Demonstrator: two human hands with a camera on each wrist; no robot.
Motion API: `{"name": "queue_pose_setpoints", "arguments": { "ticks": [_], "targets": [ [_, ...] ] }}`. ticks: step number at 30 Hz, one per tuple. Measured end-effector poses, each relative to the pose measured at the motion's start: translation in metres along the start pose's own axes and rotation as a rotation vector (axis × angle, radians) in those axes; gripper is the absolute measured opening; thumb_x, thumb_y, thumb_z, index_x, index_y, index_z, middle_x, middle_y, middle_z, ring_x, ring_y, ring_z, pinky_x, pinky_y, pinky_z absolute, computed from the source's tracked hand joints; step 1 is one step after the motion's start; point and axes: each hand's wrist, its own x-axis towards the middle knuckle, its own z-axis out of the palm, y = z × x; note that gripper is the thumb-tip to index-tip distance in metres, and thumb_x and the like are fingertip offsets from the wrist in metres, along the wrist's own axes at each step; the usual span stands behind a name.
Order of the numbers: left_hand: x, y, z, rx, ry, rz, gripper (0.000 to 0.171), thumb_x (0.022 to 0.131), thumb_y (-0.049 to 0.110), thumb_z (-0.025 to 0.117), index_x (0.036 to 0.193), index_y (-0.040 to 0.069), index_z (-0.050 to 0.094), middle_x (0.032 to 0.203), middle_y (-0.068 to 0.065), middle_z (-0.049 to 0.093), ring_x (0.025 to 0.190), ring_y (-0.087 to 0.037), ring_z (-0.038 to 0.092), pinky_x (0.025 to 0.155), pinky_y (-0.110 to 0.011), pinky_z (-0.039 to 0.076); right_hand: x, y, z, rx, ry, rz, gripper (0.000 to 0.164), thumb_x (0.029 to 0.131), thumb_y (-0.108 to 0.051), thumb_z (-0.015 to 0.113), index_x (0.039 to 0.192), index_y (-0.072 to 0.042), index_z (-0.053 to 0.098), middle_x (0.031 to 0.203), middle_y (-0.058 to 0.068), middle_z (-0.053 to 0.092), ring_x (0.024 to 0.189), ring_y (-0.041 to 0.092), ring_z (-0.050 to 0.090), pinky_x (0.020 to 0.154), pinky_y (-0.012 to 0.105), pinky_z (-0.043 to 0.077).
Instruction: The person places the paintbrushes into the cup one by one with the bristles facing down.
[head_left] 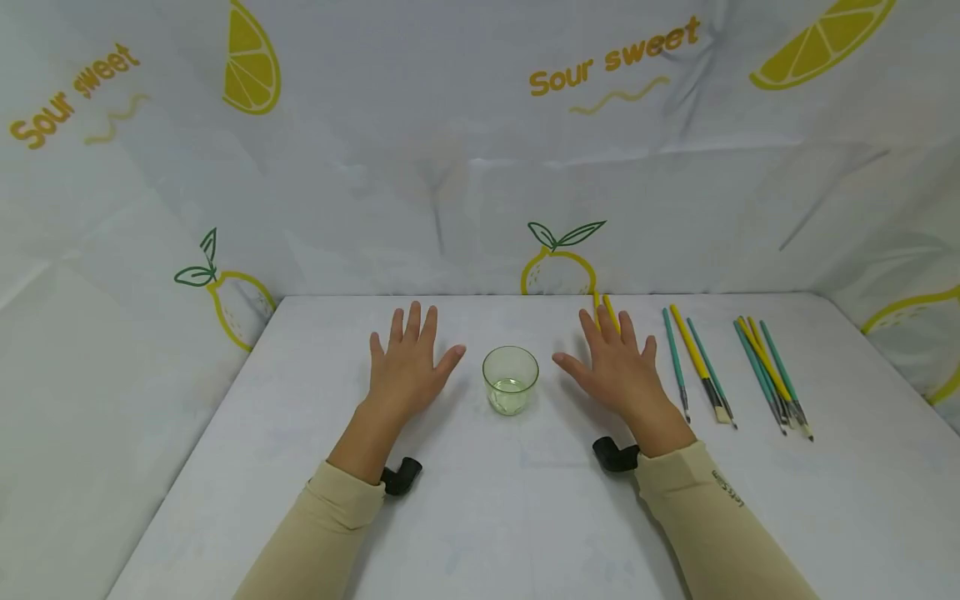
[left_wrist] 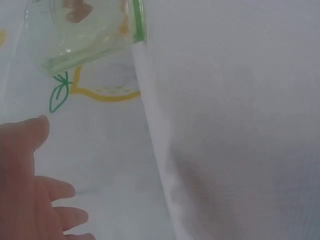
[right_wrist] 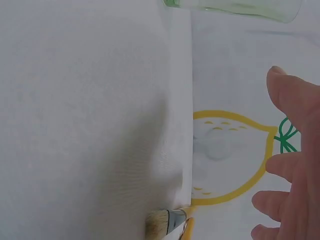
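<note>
Between the two hands a greenish clear glass cup [head_left: 510, 382] stands upright on the white table. My left hand [head_left: 408, 367] is to its left, palm down with fingers spread, holding nothing. On the cup's other side my right hand [head_left: 618, 367] is likewise spread, its thumb pointing toward the cup. Behind the right fingers, the yellow handles of brushes [head_left: 609, 308] show in part; a bristle tip [right_wrist: 159, 224] appears below that hand in the right wrist view. The left wrist view catches the cup [left_wrist: 85, 45] beyond the left thumb.
Right of the right hand lies a loose group of green and yellow paintbrushes [head_left: 697, 354], and farther right a bundle of several more brushes [head_left: 772, 375]. A white lemon-print cloth [head_left: 420, 167] hangs behind the table's far edge.
</note>
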Motion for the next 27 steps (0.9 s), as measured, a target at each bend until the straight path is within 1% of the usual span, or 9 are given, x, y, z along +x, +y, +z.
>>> {"name": "queue_pose_setpoints", "arguments": {
  "ticks": [4,7,9,12,16,19,23,25,27],
  "targets": [
    [0.001,-0.001,0.0,-0.108,-0.005,0.009,0.081,0.099,0.064,0.033,0.159,0.015,0.012,0.166,-0.01,0.008,0.153,-0.031,0.003,0.119,-0.066,0.009,0.002,0.0,-0.002,0.029,0.025,0.0,0.09,0.095,-0.066,0.043,0.158,-0.01,0.015,0.164,0.02,0.008,0.149,0.046,0.003,0.112,0.076,0.005],
    [0.003,-0.001,0.001,-0.241,-0.01,0.01,0.08,0.099,0.065,0.032,0.159,0.015,0.016,0.166,-0.009,0.012,0.153,-0.03,0.008,0.12,-0.063,0.014,0.005,0.004,-0.003,0.106,0.094,-0.002,0.082,0.097,-0.055,0.051,0.155,-0.004,0.024,0.16,0.023,0.021,0.146,0.047,0.017,0.115,0.069,0.017],
    [0.004,-0.001,0.001,-0.352,-0.014,0.008,0.08,0.098,0.067,0.033,0.158,0.015,0.019,0.165,-0.007,0.016,0.152,-0.029,0.013,0.121,-0.059,0.017,0.005,0.009,-0.005,0.167,0.142,0.009,0.076,0.098,-0.047,0.054,0.153,-0.002,0.029,0.156,0.026,0.03,0.142,0.047,0.026,0.114,0.065,0.026],
    [0.005,0.0,0.003,-0.51,-0.019,-0.008,0.078,0.097,0.067,0.035,0.157,0.017,0.026,0.162,-0.005,0.025,0.15,-0.027,0.022,0.12,-0.054,0.024,0.005,0.018,-0.006,0.256,0.214,0.037,0.065,0.098,-0.037,0.057,0.148,0.001,0.039,0.144,0.027,0.044,0.131,0.046,0.043,0.104,0.061,0.041],
    [0.006,0.003,0.007,-0.719,-0.017,-0.012,0.065,0.1,0.055,0.045,0.151,0.015,0.039,0.155,-0.007,0.041,0.143,-0.024,0.038,0.117,-0.046,0.034,0.004,0.03,-0.009,0.29,0.258,0.102,0.054,0.098,-0.03,0.058,0.14,0.001,0.049,0.126,0.026,0.056,0.111,0.042,0.057,0.084,0.054,0.053],
    [0.007,0.005,0.01,-0.88,-0.028,-0.023,0.053,0.101,0.043,0.05,0.144,0.012,0.049,0.147,-0.007,0.051,0.136,-0.021,0.048,0.114,-0.043,0.04,0.006,0.039,-0.01,0.277,0.225,0.169,0.051,0.098,-0.031,0.057,0.137,0.001,0.053,0.12,0.025,0.059,0.105,0.04,0.058,0.079,0.049,0.054],
    [0.007,0.011,0.015,-1.095,-0.082,-0.073,0.041,0.1,0.03,0.056,0.136,0.01,0.058,0.14,-0.007,0.057,0.13,-0.022,0.054,0.109,-0.04,0.045,0.008,0.05,-0.009,0.266,0.142,0.224,0.052,0.098,-0.032,0.056,0.135,0.004,0.054,0.116,0.024,0.06,0.098,0.036,0.057,0.076,0.045,0.053],
    [0.007,0.013,0.018,-1.182,-0.116,-0.087,0.038,0.1,0.025,0.057,0.134,0.007,0.06,0.14,-0.01,0.058,0.128,-0.023,0.056,0.107,-0.037,0.048,0.008,0.054,-0.007,0.255,0.099,0.235,0.052,0.098,-0.032,0.056,0.134,0.005,0.054,0.116,0.026,0.061,0.096,0.036,0.059,0.076,0.045,0.053],
    [0.007,0.016,0.021,-1.239,-0.146,-0.087,0.037,0.099,0.02,0.058,0.131,0.004,0.061,0.139,-0.013,0.058,0.126,-0.022,0.057,0.105,-0.035,0.049,0.008,0.057,-0.004,0.245,0.058,0.245,0.053,0.098,-0.032,0.056,0.134,0.007,0.054,0.118,0.027,0.062,0.097,0.036,0.061,0.078,0.046,0.054]
  ]
}}
